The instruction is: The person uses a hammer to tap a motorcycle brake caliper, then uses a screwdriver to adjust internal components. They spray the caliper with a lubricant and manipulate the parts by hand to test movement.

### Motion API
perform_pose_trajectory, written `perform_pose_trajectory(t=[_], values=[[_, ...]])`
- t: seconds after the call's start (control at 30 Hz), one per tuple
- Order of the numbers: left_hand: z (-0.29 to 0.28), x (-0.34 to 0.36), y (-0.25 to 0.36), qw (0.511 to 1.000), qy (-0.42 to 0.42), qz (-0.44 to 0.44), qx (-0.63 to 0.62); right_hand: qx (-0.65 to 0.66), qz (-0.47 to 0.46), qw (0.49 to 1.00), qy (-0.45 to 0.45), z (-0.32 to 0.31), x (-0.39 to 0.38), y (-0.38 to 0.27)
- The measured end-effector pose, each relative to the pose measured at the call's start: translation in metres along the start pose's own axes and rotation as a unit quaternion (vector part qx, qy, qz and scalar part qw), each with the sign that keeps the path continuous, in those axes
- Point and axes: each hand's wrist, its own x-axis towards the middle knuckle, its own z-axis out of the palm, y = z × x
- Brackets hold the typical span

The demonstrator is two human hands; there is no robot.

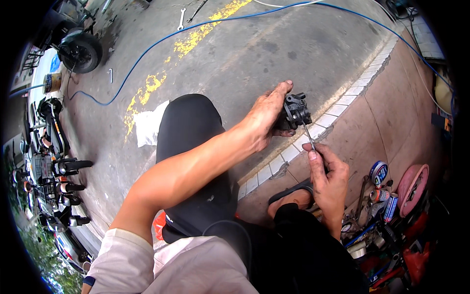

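Note:
My left hand (269, 115) grips a small black carburetor-like part (296, 110) from its left side, with the thumb stretched along the top and fingers curled underneath. It is held up above the edge of the raised tiled step. Between the thumb and fingers of my right hand (329, 170) is a thin metal screwdriver (308, 134), pointing up and left. Its tip meets the lower right side of the black part; exactly where it touches is too small to tell. The fingers hide the screwdriver's handle.
A pile of tools, cans (390, 208) and a round pink basin (412, 190) lies at right. A blue hose (161, 45) crosses the concrete floor. Wrenches (181, 19) lie far off. A white cloth (148, 125) is beside my left knee; motorbikes (54, 166) stand along the left.

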Motion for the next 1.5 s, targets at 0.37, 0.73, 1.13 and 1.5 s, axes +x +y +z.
perform_pose_trajectory(t=[0.37,0.73,1.13,1.5], values=[[0.000,0.005,0.003,1.000,-0.005,-0.020,-0.001,-0.004,0.039,0.999,-0.007,-0.007,0.003,-0.002],[-0.007,0.003,0.017,0.999,0.030,0.006,-0.014,-0.126,0.064,0.984,0.111,-0.055,0.052,0.175],[-0.013,0.002,0.023,0.999,0.034,0.011,-0.031,-0.130,0.138,0.979,0.073,-0.060,0.056,0.205],[-0.021,0.005,0.025,0.999,0.012,0.027,-0.045,-0.228,0.172,0.957,0.048,-0.058,0.049,0.144]])
